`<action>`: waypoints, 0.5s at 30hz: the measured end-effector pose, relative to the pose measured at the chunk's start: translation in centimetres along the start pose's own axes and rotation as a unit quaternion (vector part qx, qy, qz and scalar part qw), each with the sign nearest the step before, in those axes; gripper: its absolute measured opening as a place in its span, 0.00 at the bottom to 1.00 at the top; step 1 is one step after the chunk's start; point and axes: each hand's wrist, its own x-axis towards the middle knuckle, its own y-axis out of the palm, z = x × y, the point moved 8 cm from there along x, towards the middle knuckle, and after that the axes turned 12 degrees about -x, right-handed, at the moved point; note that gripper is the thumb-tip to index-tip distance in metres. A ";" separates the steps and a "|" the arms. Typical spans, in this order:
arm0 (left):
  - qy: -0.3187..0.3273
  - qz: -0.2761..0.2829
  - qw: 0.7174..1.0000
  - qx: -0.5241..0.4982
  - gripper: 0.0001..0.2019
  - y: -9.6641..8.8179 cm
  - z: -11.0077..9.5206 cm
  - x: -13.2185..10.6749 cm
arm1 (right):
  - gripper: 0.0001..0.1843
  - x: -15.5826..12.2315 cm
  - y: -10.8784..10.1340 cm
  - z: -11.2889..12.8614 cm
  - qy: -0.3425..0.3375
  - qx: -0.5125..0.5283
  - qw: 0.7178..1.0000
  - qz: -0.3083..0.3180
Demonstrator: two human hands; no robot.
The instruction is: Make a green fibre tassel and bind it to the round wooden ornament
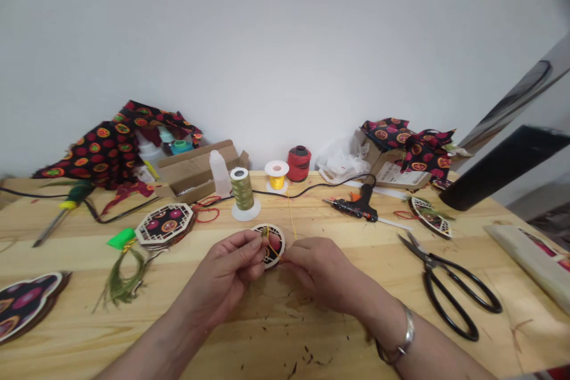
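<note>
Over the middle of the table, my left hand (238,258) is closed, thumb against forefinger, on a small olive thread bundle; only its top shows. A yellow thread (291,214) comes from the yellow spool (276,178) toward my hands and loops by the bundle. My right hand (318,264), a bracelet on its wrist, pinches the yellow thread, its fingertips partly hidden. Behind and between both hands is a round fabric ornament (278,240) with a pale cut-out rim. Beyond it stand an olive thread cone (242,190) and a red thread spool (298,163).
Black-handled scissors (449,279), a glue gun (356,206) and a fan-shaped ornament (431,218) lie to the right. An octagonal ornament (164,224), green tassel (124,279) and screwdriver (66,208) lie left. Boxes (196,172), printed fabric (111,142) and a bottle (219,172) line the wall.
</note>
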 end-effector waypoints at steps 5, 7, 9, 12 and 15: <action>0.009 -0.001 1.000 -0.011 0.06 0.1 -0.4 -0.2 | 0.07 -0.3 -1.2 -0.5 0.030 0.005 0.998 -0.050; 0.003 0.012 1.000 0.001 0.06 0.3 -0.1 -0.2 | 0.03 -0.5 -1.9 -0.4 0.036 0.079 0.994 -0.072; -0.003 0.026 1.000 0.016 0.06 0.4 0.2 -0.2 | 0.13 -0.7 -2.1 -0.6 0.056 0.179 0.979 -0.084; 0.001 0.037 0.999 0.037 0.05 0.4 0.4 -0.2 | 0.34 -0.8 -1.3 -0.8 0.079 0.327 0.939 -0.067; 0.014 0.047 0.996 0.068 0.05 0.4 0.4 -0.3 | 0.43 -0.6 0.4 -0.6 0.077 0.463 0.882 -0.024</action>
